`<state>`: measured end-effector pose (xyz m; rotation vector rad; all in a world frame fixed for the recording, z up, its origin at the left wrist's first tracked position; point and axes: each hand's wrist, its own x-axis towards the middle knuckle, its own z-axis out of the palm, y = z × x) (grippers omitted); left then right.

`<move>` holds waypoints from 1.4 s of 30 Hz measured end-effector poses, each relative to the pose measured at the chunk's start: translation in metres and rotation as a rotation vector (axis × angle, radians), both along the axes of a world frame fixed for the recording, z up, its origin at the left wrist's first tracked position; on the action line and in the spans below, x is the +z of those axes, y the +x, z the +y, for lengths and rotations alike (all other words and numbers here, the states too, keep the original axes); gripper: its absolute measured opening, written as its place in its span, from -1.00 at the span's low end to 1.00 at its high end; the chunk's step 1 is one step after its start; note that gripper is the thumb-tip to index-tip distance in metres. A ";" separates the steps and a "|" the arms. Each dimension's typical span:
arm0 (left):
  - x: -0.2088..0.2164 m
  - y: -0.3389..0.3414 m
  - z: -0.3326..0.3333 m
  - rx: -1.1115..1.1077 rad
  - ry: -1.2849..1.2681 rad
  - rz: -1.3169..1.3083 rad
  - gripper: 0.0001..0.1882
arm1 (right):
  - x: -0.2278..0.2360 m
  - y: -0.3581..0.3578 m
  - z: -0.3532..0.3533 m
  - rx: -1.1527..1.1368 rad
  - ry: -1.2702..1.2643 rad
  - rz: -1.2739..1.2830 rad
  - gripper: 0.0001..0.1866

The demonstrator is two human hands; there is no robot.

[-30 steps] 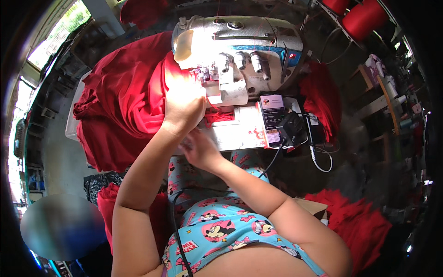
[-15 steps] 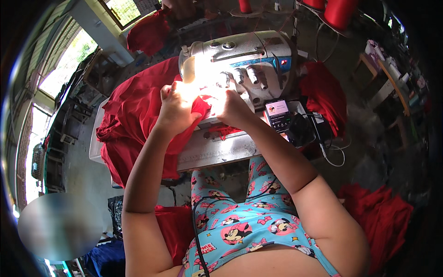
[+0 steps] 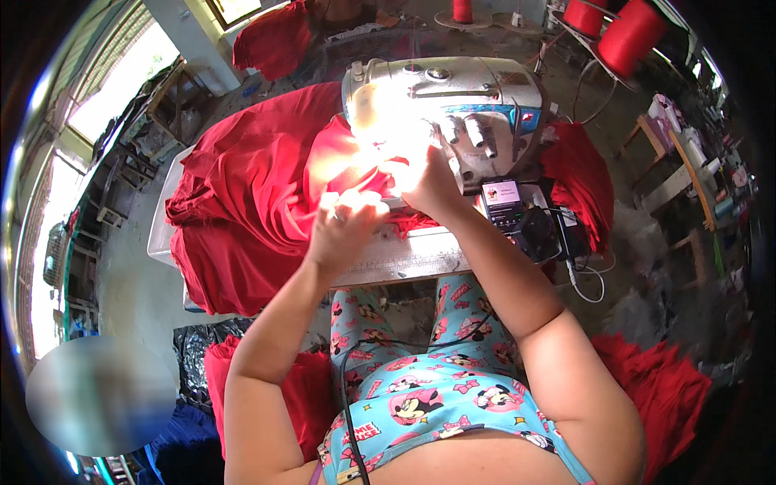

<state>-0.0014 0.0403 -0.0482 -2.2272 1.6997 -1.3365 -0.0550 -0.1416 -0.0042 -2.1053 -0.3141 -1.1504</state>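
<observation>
A bundle of red fabric (image 3: 242,186) lies spread over the left of the sewing table and runs up to a silver and blue overlock sewing machine (image 3: 453,89). My left hand (image 3: 343,230) has its fingers curled at the fabric's near edge, a little in front of the stitching area. Close against the front of the machine, my right hand (image 3: 427,184) is closed on the fabric. A strong lamp glare washes out the needle area and my right fingertips. On the table's front edge, a ruler scale (image 3: 396,265) shows below my hands.
Right of the machine are a phone (image 3: 503,202) with its screen lit, a white cable (image 3: 575,279) and more red cloth (image 3: 578,174). Red thread cones (image 3: 634,36) stand at the back right. Another red cloth pile (image 3: 647,396) lies at my right side.
My left hand has come away from beside the needle area, down toward me and slightly right. The fabric has shifted and bunched there. My right hand stays at the machine; the whole view has shifted a little.
</observation>
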 end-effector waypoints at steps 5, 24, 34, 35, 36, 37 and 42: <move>0.001 0.043 0.016 -0.287 -0.046 0.176 -0.78 | -0.029 -0.041 0.031 -0.094 0.246 0.310 -0.83; 0.019 0.010 -0.005 -0.108 -0.005 0.283 -0.61 | -0.095 -0.031 0.050 -0.035 0.539 0.119 -0.63; 0.024 0.003 -0.001 -0.100 -0.027 0.577 -0.43 | -0.101 -0.019 0.042 -0.077 0.395 0.072 -0.62; 0.024 0.004 -0.001 -0.100 -0.033 0.580 -0.44 | -0.097 -0.018 0.041 -0.060 0.398 0.074 -0.64; 0.022 0.006 -0.002 -0.100 -0.039 0.583 -0.45 | -0.093 -0.018 0.043 -0.088 0.391 0.082 -0.65; 0.020 0.011 0.001 -0.094 -0.014 0.597 -0.46 | -0.095 -0.014 0.048 -0.089 0.448 0.063 -0.67; 0.008 0.023 -0.003 -0.132 -0.087 0.564 -0.55 | -0.102 -0.007 0.044 -0.151 0.455 0.047 -0.74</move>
